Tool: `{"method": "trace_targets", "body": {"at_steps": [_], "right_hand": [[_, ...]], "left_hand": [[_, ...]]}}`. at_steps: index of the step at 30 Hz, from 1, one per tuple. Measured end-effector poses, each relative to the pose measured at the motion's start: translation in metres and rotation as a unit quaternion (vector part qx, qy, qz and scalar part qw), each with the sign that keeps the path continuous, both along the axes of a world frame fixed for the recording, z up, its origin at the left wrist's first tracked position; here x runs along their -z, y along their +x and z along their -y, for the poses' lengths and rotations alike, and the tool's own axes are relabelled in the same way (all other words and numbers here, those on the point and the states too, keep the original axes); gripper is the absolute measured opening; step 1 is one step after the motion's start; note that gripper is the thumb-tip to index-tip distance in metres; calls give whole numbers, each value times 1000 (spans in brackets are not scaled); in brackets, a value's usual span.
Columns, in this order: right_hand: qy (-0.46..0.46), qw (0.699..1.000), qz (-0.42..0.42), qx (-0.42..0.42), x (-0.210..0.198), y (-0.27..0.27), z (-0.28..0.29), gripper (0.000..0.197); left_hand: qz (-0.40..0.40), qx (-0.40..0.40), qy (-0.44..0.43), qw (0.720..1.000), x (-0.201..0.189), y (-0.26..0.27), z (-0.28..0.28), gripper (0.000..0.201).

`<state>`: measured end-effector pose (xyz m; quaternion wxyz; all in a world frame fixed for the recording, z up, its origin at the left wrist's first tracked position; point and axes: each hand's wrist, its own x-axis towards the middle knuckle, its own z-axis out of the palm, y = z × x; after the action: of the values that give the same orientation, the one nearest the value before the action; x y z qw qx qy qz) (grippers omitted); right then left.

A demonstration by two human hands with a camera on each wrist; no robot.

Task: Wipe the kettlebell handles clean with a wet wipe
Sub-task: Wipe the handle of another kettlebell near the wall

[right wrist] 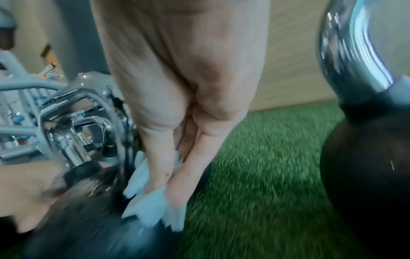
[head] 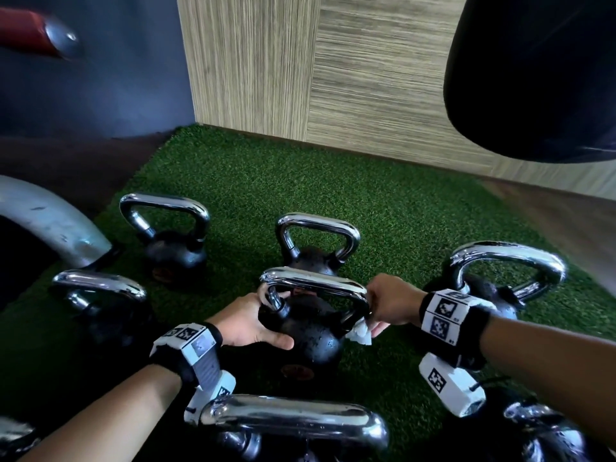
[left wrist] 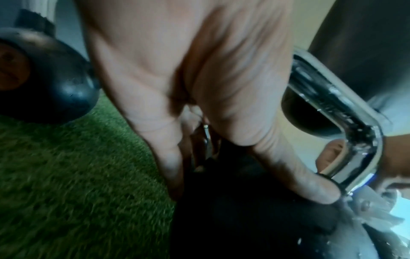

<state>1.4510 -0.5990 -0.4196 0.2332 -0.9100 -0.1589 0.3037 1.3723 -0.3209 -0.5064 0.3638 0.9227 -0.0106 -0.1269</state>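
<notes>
A black kettlebell (head: 311,338) with a chrome handle (head: 313,283) stands on green turf in the middle of the head view. My left hand (head: 256,325) grips the left side of its round body, with the thumb lying across the front. My right hand (head: 380,315) pinches a crumpled white wet wipe (head: 361,335) and presses it against the lower right leg of the handle. In the right wrist view the wet wipe (right wrist: 153,208) bunches under my fingertips beside the blurred handle (right wrist: 66,108). The left wrist view shows my thumb (left wrist: 310,185) on the black body below the handle (left wrist: 332,105).
Several other chrome-handled kettlebells ring the middle one: back left (head: 163,228), just behind (head: 316,241), right (head: 506,271), left (head: 100,295) and close in front (head: 293,421). A black punching bag (head: 533,78) hangs upper right. A grey metal frame (head: 50,221) curves in at left. The turf (head: 333,181) ends at a wood-panelled wall (head: 333,78).
</notes>
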Motion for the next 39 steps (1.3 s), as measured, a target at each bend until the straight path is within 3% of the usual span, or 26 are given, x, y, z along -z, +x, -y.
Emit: {"method": "trace_targets", "body": {"at_steps": [3, 5, 6, 8, 11, 16, 23, 25, 28, 30, 32, 34, 37, 39], "right_hand": [[-54, 998, 1, -37, -34, 12, 4, 21], [-66, 996, 16, -54, -65, 19, 5, 24], [-43, 998, 20, -51, -78, 20, 4, 25], [19, 997, 62, -51, -103, 13, -2, 23], [136, 980, 129, -63, -124, -3, -19, 23], [297, 932, 197, -71, -126, -27, -49, 29], [336, 877, 344, -20, -109, -29, -67, 38], [318, 879, 355, -24, -107, -30, -66, 39], [265, 926, 267, -37, -96, -27, -59, 49], [228, 956, 186, -11, -85, -15, -46, 51], [176, 975, 133, 20, -72, 2, -24, 42], [90, 992, 84, 4, -55, 17, -1, 32], [-25, 994, 1, -102, -16, 23, 20, 38], [-25, 989, -36, -140, 5, 19, 25, 43]], "left_hand": [[-27, 11, -9, 1000, -3, 3, -18, 81], [-17, -37, -46, 998, -16, 5, -35, 81], [20, -75, -55, 995, -28, 6, -43, 82], [135, -119, -43, 983, -64, 3, -49, 62], [221, -89, -66, 969, -118, -4, -39, 30], [134, -55, -323, 935, -163, -5, 6, 21], [63, -40, -424, 902, -163, -2, 17, 39], [67, -32, -427, 901, -160, -1, 17, 39], [110, -30, -364, 925, -153, 1, 15, 23], [240, -25, -152, 958, -151, -2, 12, 16], [346, 13, -13, 938, -149, -9, 17, 15], [392, 76, 17, 917, -144, -14, 29, 21], [386, 103, 73, 914, -128, -11, 43, 32], [378, 98, 97, 916, -118, -8, 47, 32]]}}
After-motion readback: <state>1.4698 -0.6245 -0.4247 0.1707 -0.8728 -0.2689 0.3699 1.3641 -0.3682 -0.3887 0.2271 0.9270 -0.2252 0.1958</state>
